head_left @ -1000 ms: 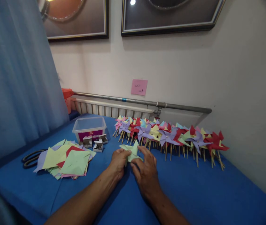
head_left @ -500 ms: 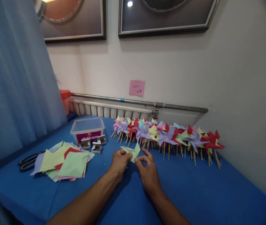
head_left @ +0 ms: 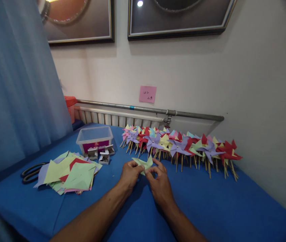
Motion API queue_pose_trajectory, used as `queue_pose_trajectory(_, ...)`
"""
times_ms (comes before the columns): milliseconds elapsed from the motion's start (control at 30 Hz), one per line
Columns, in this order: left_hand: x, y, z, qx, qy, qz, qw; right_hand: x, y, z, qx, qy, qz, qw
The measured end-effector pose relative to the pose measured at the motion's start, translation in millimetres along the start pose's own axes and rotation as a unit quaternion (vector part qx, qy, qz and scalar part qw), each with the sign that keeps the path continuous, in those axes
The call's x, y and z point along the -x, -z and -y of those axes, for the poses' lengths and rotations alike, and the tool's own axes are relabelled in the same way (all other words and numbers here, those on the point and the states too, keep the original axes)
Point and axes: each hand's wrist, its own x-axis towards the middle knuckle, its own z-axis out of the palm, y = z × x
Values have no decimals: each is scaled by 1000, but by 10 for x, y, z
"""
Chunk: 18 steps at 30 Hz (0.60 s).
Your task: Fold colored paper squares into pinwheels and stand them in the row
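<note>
Head-worn camera looks forward and down, close over the blue table (head_left: 208, 208).

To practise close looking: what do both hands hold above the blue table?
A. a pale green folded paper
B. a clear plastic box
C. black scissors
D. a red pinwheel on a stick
A: the left hand and right hand pinch the green paper between their fingertips.

— Walls? Surface?
— Plain cream plaster wall (head_left: 195, 74); two dark-framed pictures (head_left: 180, 16) up top, a ceiling light reflected in one glass. Pink paper note (head_left: 147, 94) stuck above a grey metal pipe (head_left: 148, 110) and white ribbed radiator (head_left: 117, 118).
— Left side?
— Pale blue curtain (head_left: 14, 84). Blue cloth-covered table (head_left: 208, 208) below.
</note>
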Motion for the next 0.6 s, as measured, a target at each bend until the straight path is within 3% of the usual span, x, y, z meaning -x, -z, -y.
queue_pose_trajectory(233, 11, 1, -13, 0, 0, 17, 1000, -1, 40, 49, -12, 1, 25, 1000)
queue_pose_trajectory(333, 12, 13, -33, 18, 3, 23, 1000, -10, 21, 42, -72, -37, 14, 997)
queue_pose_trajectory(467, 6, 26, -54, 63, 21, 41, 997, -48, -3, 6, -249, -155, -2, 956)
queue_pose_trajectory(600, -18, 32, -11, 53, 19, 69, 996, -67, -8, -7, -338, -184, 58, 921)
